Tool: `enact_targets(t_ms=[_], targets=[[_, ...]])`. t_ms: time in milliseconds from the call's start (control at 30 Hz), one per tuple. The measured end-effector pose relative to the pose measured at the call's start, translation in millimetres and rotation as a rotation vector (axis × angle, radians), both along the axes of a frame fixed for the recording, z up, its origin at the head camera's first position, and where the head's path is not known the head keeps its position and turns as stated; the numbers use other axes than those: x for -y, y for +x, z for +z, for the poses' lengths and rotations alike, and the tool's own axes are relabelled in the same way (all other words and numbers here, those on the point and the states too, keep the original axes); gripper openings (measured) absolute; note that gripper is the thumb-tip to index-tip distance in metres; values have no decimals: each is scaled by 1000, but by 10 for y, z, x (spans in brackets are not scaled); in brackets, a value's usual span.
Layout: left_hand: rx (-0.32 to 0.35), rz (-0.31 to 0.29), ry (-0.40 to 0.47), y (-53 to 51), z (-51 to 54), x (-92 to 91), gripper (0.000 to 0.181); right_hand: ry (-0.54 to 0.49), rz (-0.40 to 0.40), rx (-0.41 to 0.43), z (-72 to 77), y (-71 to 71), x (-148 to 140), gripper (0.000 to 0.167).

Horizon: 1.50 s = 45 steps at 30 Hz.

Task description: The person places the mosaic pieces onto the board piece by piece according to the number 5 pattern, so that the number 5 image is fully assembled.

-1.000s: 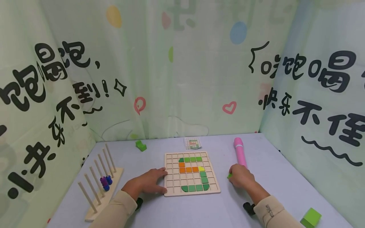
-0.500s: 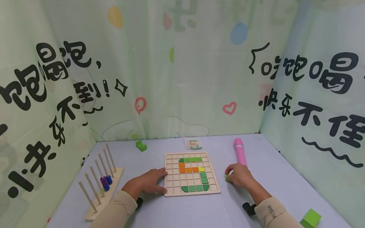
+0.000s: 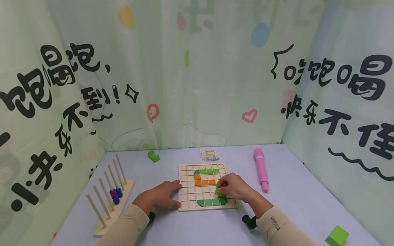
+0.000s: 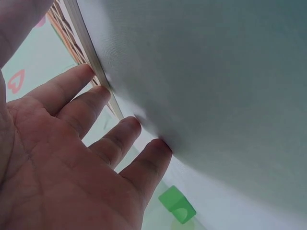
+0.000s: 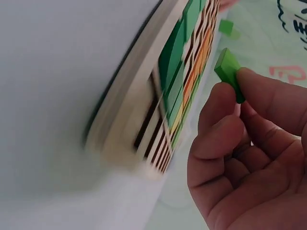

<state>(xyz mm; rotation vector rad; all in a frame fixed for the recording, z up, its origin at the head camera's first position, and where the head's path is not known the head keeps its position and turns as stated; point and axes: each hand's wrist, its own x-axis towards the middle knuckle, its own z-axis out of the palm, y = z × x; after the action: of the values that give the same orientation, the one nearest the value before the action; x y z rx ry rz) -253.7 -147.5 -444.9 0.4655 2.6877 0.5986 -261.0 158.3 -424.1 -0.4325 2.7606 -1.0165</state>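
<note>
A wooden grid board lies on the table, bearing orange, yellow, light green and dark green tiles. My left hand rests at the board's left side, and in the left wrist view its extended fingers touch the edge. Over the right part of the board, my right hand pinches a light green tile between thumb and forefinger. The right wrist view shows that tile held tilted, apart from the board. From the head, this hand hides part of the board's right side and some tiles.
A wooden peg stand with purple and blue beads is on the left. Behind the board lie a patterned card and a green block. A pink cylinder lies to the right, another green block near the front.
My right hand has lifted the light green tile from the table beside the pink cylinder and carried it left over the board. The left hand stays at the board's edge.
</note>
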Motion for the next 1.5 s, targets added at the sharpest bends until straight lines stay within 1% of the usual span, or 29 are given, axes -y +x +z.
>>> enact_targets(t_ms=[100,167,267,367,467,633,900,1133,1367,1500], targets=[[1,0,8,3,3,-8,74,-21,67,7,-29,-18,158,3],[0,-7,10,5,-4,-14,74,-24,98,10,-46,-23,251,2],[-5,-19,11,6,-16,-24,74,-14,120,9,-57,-27,364,1],[-12,-25,8,7,-28,-32,74,11,134,-9,-67,-38,443,7],[-14,-28,5,6,-35,-37,74,30,138,-12,-77,-53,496,11],[-13,-30,8,1,-36,-51,74,57,148,-6,-90,-77,540,10],[-1,-32,14,4,-36,-78,74,79,154,-3,-118,-70,575,11],[-5,-43,16,9,-18,-85,74,131,149,-41,-156,-58,625,11],[2,-49,24,24,-30,-88,73,182,111,-56,-226,-28,660,16],[-3,-47,22,26,-18,-77,73,200,107,-88,-223,-1,686,14]])
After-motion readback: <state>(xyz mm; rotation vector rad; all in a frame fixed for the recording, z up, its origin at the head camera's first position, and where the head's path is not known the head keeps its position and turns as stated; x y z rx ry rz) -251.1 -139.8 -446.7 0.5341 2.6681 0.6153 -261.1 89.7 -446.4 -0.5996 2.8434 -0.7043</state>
